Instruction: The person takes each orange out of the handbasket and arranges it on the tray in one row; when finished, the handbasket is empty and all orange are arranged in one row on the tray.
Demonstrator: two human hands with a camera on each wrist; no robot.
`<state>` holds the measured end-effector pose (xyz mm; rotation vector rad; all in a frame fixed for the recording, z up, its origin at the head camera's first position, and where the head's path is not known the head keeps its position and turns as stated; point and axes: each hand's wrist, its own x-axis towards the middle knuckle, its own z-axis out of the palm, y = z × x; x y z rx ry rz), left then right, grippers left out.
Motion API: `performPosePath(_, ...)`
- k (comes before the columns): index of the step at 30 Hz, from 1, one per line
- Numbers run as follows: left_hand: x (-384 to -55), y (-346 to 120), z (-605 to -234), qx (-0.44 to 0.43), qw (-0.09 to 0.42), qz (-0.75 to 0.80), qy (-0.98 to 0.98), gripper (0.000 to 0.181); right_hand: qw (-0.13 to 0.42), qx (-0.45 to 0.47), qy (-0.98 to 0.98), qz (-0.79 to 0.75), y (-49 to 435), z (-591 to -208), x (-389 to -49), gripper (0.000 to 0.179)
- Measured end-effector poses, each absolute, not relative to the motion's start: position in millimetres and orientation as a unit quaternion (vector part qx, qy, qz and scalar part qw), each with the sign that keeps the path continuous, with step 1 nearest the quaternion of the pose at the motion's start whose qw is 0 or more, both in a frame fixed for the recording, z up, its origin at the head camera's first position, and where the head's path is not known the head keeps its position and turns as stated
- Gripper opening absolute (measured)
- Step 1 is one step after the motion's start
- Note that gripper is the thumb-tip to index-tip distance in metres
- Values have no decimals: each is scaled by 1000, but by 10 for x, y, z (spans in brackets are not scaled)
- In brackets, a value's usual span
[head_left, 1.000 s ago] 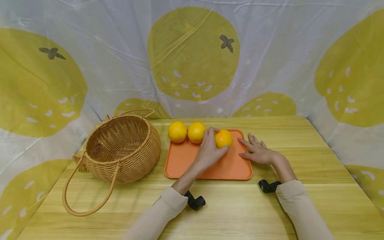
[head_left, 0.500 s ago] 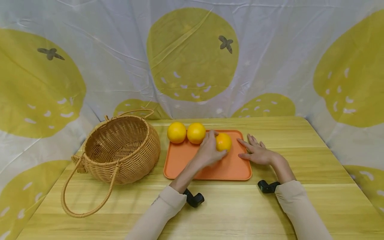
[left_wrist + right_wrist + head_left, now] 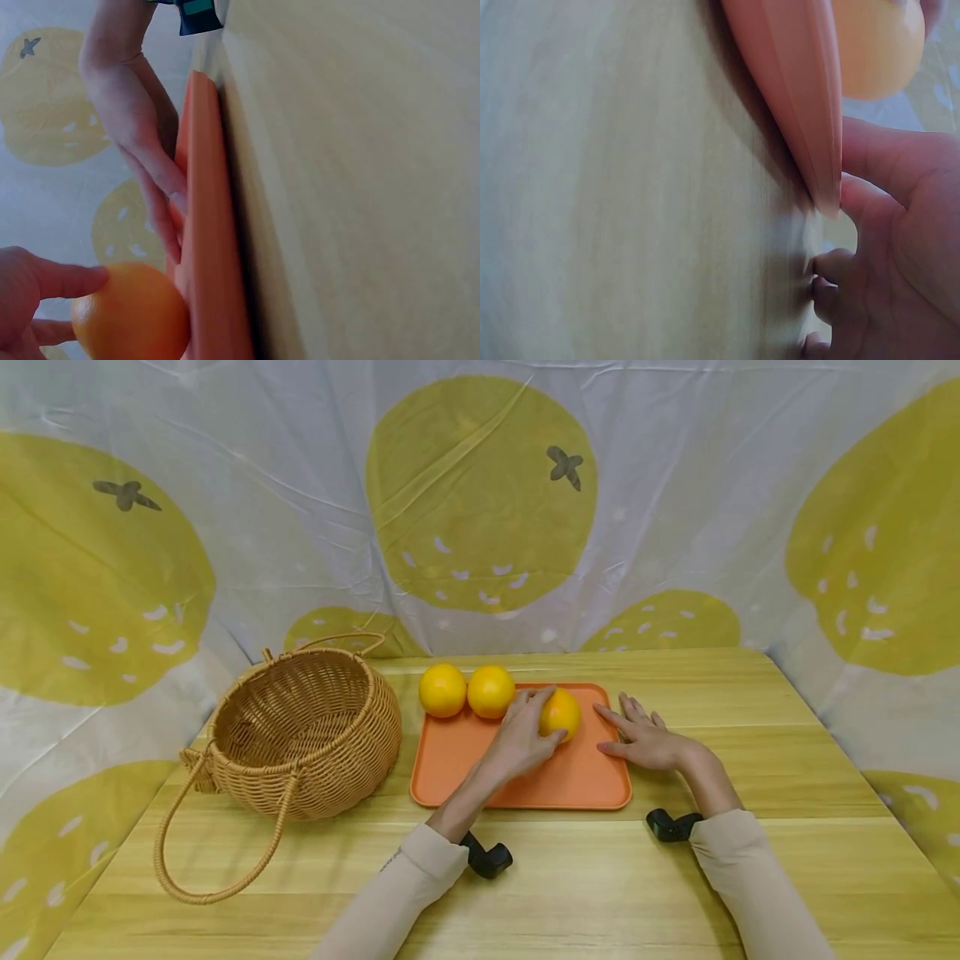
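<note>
My left hand (image 3: 522, 739) grips an orange (image 3: 562, 716) on the right half of the orange-coloured tray (image 3: 450, 768). Its thumb lies on the near side and its fingers reach over the far left side. In the left wrist view, thumb and fingers touch the same orange (image 3: 135, 315), low against the tray. My right hand (image 3: 651, 739) rests at the tray's right edge with its fingers spread and fairly straight. In the right wrist view, the thumb and a finger of that hand (image 3: 907, 232) touch the tray rim (image 3: 810, 112). Two more oranges, a left one (image 3: 442, 691) and a middle one (image 3: 491, 692), sit along the tray's back edge.
A round wicker basket (image 3: 352, 777) stands left of the tray, its inside showing bare weave. One handle (image 3: 217, 893) hangs toward the front, another lies at the back. The wooden table (image 3: 585, 885) meets a patterned cloth (image 3: 675, 485) at the back and sides.
The gripped orange has shifted slightly toward me, and my left fingers reach a little farther around it. My right hand, the other oranges and the basket stay put.
</note>
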<state>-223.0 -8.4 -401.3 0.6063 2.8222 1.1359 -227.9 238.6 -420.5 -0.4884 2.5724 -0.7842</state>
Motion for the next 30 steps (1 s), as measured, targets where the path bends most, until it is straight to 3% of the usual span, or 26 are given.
performPosePath(8, -2261, -35, -4119, 174, -62, 367, 912, 66, 201, -177, 921, -284, 2380, -4189, -2278, 79)
performPosePath(19, -2276, -47, -4083, 182, -57, 337, 922, 66, 200, -177, 920, -286, 2388, -4219, -2283, 79)
performPosePath(30, -2320, 46, -4138, 142, -102, 324, 930, 65, 198, -173, 923, -280, 2370, -4224, -2287, 78)
